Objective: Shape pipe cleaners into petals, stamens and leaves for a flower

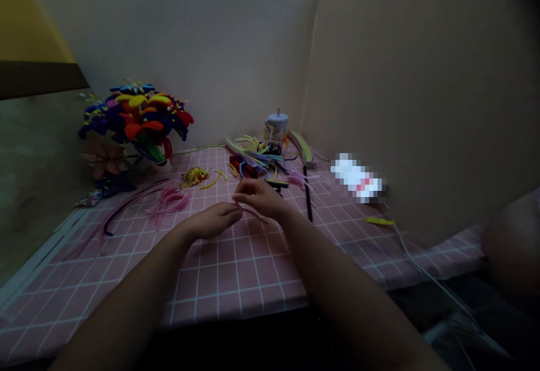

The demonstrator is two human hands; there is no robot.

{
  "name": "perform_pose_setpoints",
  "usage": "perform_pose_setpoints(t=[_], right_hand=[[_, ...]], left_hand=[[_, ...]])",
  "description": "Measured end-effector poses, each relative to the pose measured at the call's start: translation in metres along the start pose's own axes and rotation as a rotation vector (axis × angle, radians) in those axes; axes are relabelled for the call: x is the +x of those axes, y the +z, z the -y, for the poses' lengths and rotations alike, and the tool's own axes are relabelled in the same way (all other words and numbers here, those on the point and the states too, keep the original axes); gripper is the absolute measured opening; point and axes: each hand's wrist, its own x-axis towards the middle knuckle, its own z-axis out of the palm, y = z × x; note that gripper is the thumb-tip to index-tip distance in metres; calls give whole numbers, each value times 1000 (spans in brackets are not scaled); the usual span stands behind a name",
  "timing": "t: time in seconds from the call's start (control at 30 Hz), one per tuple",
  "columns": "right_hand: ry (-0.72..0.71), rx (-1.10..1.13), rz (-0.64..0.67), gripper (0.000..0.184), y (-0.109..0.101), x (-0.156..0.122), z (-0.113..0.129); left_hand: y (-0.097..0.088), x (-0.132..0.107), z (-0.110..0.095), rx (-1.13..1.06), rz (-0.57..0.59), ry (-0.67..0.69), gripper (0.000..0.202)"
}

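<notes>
Over the middle of the table, my left hand (216,220) is closed, with thumb and fingers pinched on a pink pipe cleaner (255,214). My right hand (262,195) is just above and to the right, its fingers curled and pinched at the same pipe cleaner near the left fingertips. The pipe cleaner's free end curves rightward beneath my right hand. Exactly where the fingers grip is too dark to make out. To the left lies a looped bunch of pink pipe cleaners (172,201).
A colourful bouquet of pipe-cleaner flowers (145,115) stands at back left. Behind my hands are yellow-red bits (196,177), mixed pipe cleaners (253,154) and a lidded cup (277,129). A lit phone (356,177) with a cable and a yellow strip (379,221) lie right.
</notes>
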Motion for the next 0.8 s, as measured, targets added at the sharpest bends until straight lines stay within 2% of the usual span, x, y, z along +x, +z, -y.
perform_pose_setpoints(t=[0.07, 0.13, 0.2, 0.27, 0.37, 0.47, 0.57, 0.7, 0.8], right_hand=[[72, 223, -23, 23, -2, 1, -3], [159, 430, -41, 29, 0, 1, -5], [254, 621, -49, 32, 4, 0, -6], [332, 755, -46, 32, 10, 0, -6], [379, 804, -33, 29, 20, 1, -8], [330, 655, -105, 31, 28, 4, -13], [207, 379, -237, 31, 36, 7, -17], [55, 28, -295, 27, 39, 5, -12], [-75, -272, -257, 26, 33, 1, -3]], left_hand=[[-3, -5, -8, -165, 40, 17, 32], [-4, -8, -12, -339, 24, 21, 34], [-5, -8, -12, -466, -73, 35, 33], [-6, -6, -9, -497, -210, 64, 32], [-7, -2, -5, -342, -405, 89, 30], [-8, 1, -3, -64, -572, 52, 28], [-7, 5, 1, 121, -660, -6, 26], [-6, 10, 8, 273, -677, -94, 24], [-6, 11, 9, 302, -622, -116, 26]])
